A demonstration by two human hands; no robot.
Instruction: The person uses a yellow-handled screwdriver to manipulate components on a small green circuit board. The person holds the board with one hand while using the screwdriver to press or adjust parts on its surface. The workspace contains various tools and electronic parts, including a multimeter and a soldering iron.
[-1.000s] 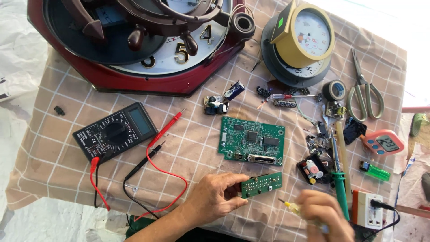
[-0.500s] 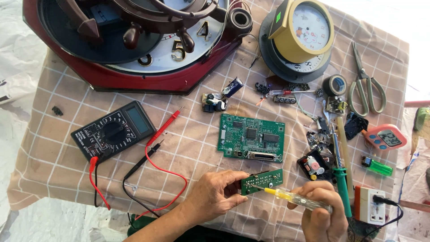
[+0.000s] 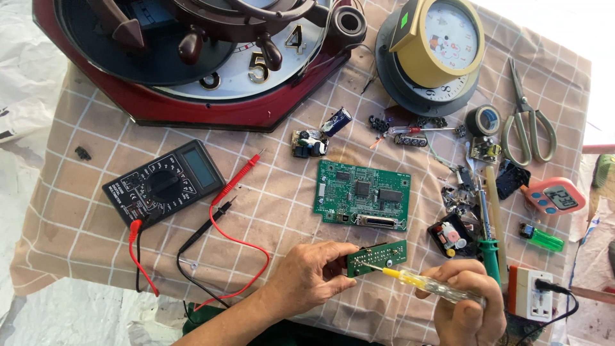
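At lower centre of the frame, the left hand [image 3: 311,275] grips the small green circuit board [image 3: 379,257] by its left end, raised just above the bench [image 3: 77,224]. The right hand [image 3: 464,304] is closed around a yellow-handled screwdriver [image 3: 419,282], tip resting on the board. Probing appears under way; the larger green board [image 3: 362,196] lies untouched above.

Wall clock [image 3: 192,96] cut off by top edge. Left hand [image 3: 307,275] hides the small board's [image 3: 381,256] left end. Parts heap [image 3: 458,192] too small to tell.
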